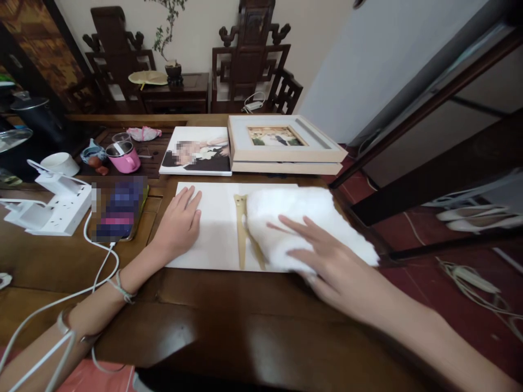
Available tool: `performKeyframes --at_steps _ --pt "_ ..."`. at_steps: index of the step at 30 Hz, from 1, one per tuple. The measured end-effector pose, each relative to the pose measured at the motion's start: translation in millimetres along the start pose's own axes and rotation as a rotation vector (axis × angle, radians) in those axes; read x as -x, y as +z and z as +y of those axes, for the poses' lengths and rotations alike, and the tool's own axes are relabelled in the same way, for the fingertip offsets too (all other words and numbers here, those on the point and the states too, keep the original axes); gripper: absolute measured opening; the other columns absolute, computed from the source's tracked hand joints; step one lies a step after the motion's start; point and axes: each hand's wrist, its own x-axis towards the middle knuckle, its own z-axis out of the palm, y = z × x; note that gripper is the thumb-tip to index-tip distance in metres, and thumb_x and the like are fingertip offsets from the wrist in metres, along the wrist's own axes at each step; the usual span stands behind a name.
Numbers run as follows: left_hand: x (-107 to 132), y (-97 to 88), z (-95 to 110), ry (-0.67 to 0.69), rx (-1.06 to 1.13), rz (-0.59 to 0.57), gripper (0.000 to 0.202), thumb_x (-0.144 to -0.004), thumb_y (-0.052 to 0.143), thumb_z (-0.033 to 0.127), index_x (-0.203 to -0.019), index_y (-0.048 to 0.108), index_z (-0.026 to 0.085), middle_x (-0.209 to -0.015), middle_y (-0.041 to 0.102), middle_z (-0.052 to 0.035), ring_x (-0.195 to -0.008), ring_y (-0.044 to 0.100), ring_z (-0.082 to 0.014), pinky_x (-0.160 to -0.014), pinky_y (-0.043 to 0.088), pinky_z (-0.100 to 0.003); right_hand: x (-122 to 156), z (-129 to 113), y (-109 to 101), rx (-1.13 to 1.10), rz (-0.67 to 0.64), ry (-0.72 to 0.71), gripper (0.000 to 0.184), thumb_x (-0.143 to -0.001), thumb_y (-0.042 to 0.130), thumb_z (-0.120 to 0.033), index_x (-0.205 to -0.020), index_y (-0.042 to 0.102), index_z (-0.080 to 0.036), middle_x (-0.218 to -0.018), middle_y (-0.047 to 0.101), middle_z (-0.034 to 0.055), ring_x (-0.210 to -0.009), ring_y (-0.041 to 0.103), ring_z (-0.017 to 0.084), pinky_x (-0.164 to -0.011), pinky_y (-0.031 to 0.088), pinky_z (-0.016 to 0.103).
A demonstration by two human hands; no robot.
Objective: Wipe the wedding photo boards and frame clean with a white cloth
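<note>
A wide white board or open album (212, 228) lies on the wooden table in front of me. Its surface carries a gold-coloured strip (242, 231) with a pointed lower end. My left hand (180, 220) rests flat on the left part of the board, fingers stretched out, holding nothing. Over the right part lies a fluffy white cloth or wad of batting (294, 204), which hides that side and its right edge. My right hand (322, 253) lies across this white material with fingers spread, slightly blurred; its thumb side is partly hidden.
Behind the board are a photo panel (196, 163) and stacked framed pictures (281, 155). To the left sit a phone (120, 212) on a white cable, a power strip (67, 209), a pink mug (122, 158) and a white cup (60, 163). Dark carved chairs (253, 54) stand beyond.
</note>
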Motion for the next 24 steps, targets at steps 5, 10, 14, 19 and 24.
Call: performKeyframes --at_steps 5,10,14,19,24 --pt "-5 -8.7 -13 0.019 0.017 0.005 0.05 -0.099 0.029 0.023 -0.141 0.043 0.001 -0.152 0.038 -0.0231 -0.144 0.031 -0.0326 -0.118 0.027 -0.053 19 -34 -27 -0.065 -0.04 -0.068 0.037 -0.068 0.044 -0.001 -0.087 0.064 -0.025 -0.144 0.055 0.005 -0.141 0.038 0.027 -0.106 0.046 0.057" --pt "1 -7.0 -8 0.021 0.042 -0.007 0.049 -0.099 0.03 0.025 -0.142 0.043 0.004 -0.153 0.038 -0.0221 -0.145 0.03 -0.0324 -0.118 0.028 -0.052 5 -5 -21 -0.116 -0.068 0.029 0.03 -0.08 0.045 -0.007 -0.096 0.064 -0.023 -0.149 0.048 0.0105 -0.141 0.039 0.028 -0.11 0.04 0.058" --pt "4 4.6 1 0.016 0.051 -0.015 0.049 -0.099 0.03 0.025 -0.142 0.042 0.005 -0.154 0.037 -0.0207 -0.145 0.029 -0.0321 -0.118 0.027 -0.052 -27 39 3 -0.089 -0.109 0.095 0.021 -0.09 0.043 -0.018 -0.097 0.063 -0.02 -0.146 0.051 0.0169 -0.144 0.031 0.033 -0.112 0.032 0.065" --pt "2 15.9 6 0.0 0.05 -0.003 0.049 -0.098 0.03 0.024 -0.142 0.043 0.004 -0.154 0.037 -0.0212 -0.145 0.029 -0.0317 -0.119 0.026 -0.051 -43 61 18 -0.053 -0.086 0.12 0.025 -0.093 0.041 -0.02 -0.104 0.063 -0.017 -0.137 0.058 0.0207 -0.142 0.032 0.036 -0.111 0.031 0.067" --pt "-1 7.6 5 -0.008 0.047 -0.002 0.049 -0.098 0.031 0.024 -0.141 0.044 0.004 -0.154 0.037 -0.0221 -0.145 0.03 -0.0317 -0.118 0.027 -0.052 -5 18 4 -0.049 -0.045 0.02 0.029 -0.081 0.044 -0.006 -0.097 0.063 -0.019 -0.149 0.048 0.0146 -0.144 0.03 0.034 -0.112 0.03 0.069"
